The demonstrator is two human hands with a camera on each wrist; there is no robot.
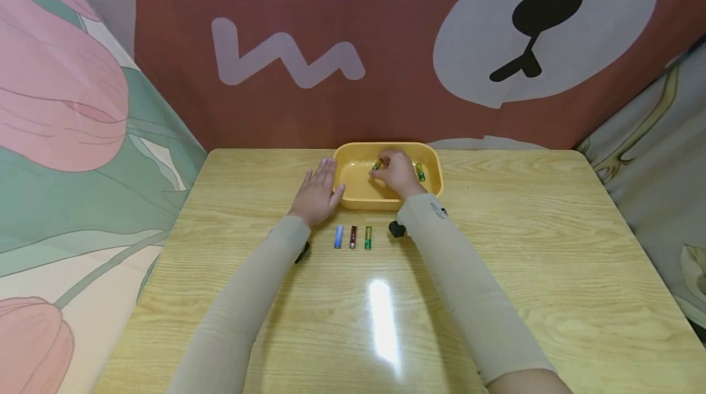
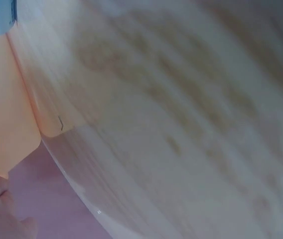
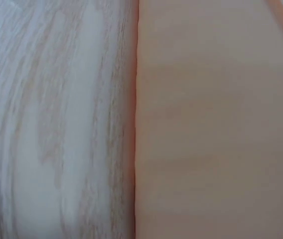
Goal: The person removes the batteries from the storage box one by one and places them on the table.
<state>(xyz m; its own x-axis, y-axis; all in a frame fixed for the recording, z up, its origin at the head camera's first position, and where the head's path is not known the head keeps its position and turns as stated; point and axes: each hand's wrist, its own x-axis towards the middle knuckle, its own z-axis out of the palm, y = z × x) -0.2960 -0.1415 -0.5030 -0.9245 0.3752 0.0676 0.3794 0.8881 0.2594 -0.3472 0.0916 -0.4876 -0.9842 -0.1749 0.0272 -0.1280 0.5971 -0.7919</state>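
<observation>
My right hand (image 1: 398, 172) reaches into the yellow plastic tray (image 1: 364, 204) and pinches a small green battery (image 1: 377, 165) between thumb and fingers. To the right of that hand, another green battery (image 1: 421, 172) lies in the tray. Flat against the tray's left side, my left hand (image 1: 315, 195) rests with straight fingers. In front of the tray, a blue battery (image 1: 339, 236), a dark red battery (image 1: 353, 237) and a green battery (image 1: 368, 238) lie side by side on the table. The left wrist view catches the blue battery (image 2: 1, 15) at its upper left corner.
The wooden table (image 1: 513, 247) carries all of this, with a bright light reflection at its front middle. A printed cloth (image 1: 331, 112) hangs right behind the tray. The tray's outer wall (image 3: 216, 124) fills much of the right wrist view.
</observation>
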